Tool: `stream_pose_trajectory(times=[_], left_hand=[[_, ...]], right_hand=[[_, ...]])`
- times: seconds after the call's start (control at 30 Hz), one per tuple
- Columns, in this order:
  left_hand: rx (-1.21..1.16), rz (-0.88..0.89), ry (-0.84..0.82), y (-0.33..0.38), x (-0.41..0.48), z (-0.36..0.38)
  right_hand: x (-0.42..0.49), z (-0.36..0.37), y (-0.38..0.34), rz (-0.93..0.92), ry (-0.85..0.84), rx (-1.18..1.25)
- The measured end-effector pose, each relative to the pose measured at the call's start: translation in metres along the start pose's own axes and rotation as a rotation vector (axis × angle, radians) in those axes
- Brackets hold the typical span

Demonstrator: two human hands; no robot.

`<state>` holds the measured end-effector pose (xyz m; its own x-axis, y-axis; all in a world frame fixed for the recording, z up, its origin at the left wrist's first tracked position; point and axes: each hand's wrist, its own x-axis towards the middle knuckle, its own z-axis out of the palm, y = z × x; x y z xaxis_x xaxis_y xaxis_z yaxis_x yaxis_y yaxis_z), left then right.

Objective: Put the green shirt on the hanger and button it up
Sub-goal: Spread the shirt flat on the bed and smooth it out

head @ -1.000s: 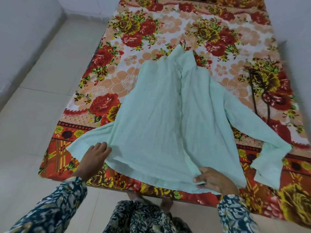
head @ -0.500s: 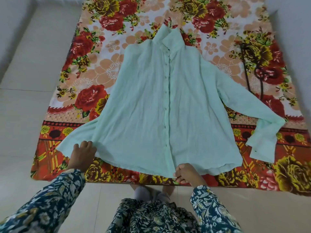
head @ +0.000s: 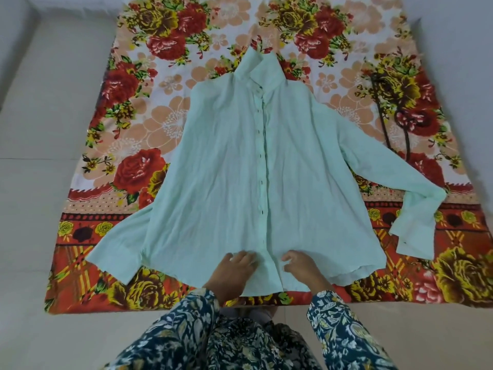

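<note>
Both hands rest on the near hem of a green shirt [head: 240, 188] spread flat on a floral bedsheet [head: 149, 108].

Head view: the shirt lies front up, collar at the far end, button placket down the middle, one sleeve reaching left, the other bent at the right. The left hand [head: 234, 268] lies flat on the cloth just left of the placket, fingers loosely spread. The right hand [head: 301, 265] sits just right of it, fingers curled, holding nothing visible. Patterned sleeves [head: 344, 329] cover both arms.
</note>
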<state>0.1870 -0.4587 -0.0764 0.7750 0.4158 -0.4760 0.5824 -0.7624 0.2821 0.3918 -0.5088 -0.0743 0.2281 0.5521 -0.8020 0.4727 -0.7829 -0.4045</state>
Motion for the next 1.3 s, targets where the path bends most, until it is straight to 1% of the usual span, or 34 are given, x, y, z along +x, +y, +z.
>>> stream_pose_trajectory(times=[0.07, 0.1, 0.2, 0.27, 0.4, 0.5, 0.57, 0.67, 0.77, 0.83, 0.9, 0.97, 1.0, 1.03, 1.07, 1.1, 1.13, 1.17, 1.2, 1.23, 1.3], left_hand=[[-0.073, -0.091, -0.019, -0.007, 0.005, -0.009], [-0.159, -0.158, -0.016, -0.011, 0.01, -0.016], [-0.583, -0.35, 0.073, -0.022, 0.033, -0.046], [-0.77, -0.406, 0.139, -0.03, 0.048, -0.067], [-0.904, -0.425, 0.228, -0.046, 0.083, -0.107], [-1.011, -0.474, 0.318, -0.061, 0.12, -0.145], [-1.05, -0.499, 0.367, -0.071, 0.14, -0.17], [-1.038, -0.511, 0.395, -0.086, 0.166, -0.198], [-0.89, -0.53, 0.434, -0.119, 0.194, -0.227], [-0.806, -0.569, 0.542, -0.153, 0.212, -0.246], [-0.765, -0.661, 0.709, -0.193, 0.224, -0.26], [-0.794, -0.813, 0.875, -0.234, 0.23, -0.271], [-0.834, -0.899, 0.934, -0.25, 0.231, -0.275], [-0.865, -0.983, 0.958, -0.275, 0.237, -0.278], [-0.879, -1.05, 0.94, -0.298, 0.243, -0.282], [-0.907, -1.099, 0.878, -0.313, 0.246, -0.284], [-0.939, -1.14, 0.796, -0.33, 0.252, -0.285], [-1.039, -1.155, 0.725, -0.339, 0.259, -0.286], [-1.167, -1.114, 0.678, -0.341, 0.265, -0.287], [-1.231, -1.031, 0.664, -0.341, 0.271, -0.285], [-1.14, -0.81, 0.626, -0.329, 0.284, -0.286]], right_hand=[[0.0, -0.009, -0.012, 0.003, 0.013, 0.097], [0.001, -0.014, -0.02, 0.008, 0.034, 0.163], [0.006, -0.035, -0.045, 0.031, 0.087, 0.356], [0.014, -0.05, -0.059, 0.04, 0.093, 0.432], [0.039, -0.084, -0.083, 0.0, 0.089, 0.453], [0.067, -0.125, -0.106, -0.035, 0.092, 0.469], [0.082, -0.149, -0.122, -0.043, 0.088, 0.467], [0.103, -0.179, -0.144, -0.071, 0.094, 0.487], [0.138, -0.209, -0.175, -0.104, 0.108, 0.529], [0.165, -0.227, -0.198, -0.125, 0.126, 0.511], [0.192, -0.245, -0.215, -0.138, 0.147, 0.491], [0.217, -0.263, -0.231, -0.154, 0.172, 0.457], [0.226, -0.272, -0.237, -0.167, 0.192, 0.434], [0.244, -0.282, -0.247, -0.188, 0.22, 0.407], [0.258, -0.291, -0.256, -0.211, 0.25, 0.372], [0.263, -0.3, -0.262, -0.233, 0.272, 0.342], [0.274, -0.306, -0.271, -0.253, 0.271, 0.336], [0.284, -0.309, -0.278, -0.268, 0.238, 0.35], [0.292, -0.31, -0.286, -0.274, 0.189, 0.371], [0.299, -0.308, -0.295, -0.269, 0.138, 0.386], [0.309, -0.299, -0.313, -0.262, 0.089, 0.388]])
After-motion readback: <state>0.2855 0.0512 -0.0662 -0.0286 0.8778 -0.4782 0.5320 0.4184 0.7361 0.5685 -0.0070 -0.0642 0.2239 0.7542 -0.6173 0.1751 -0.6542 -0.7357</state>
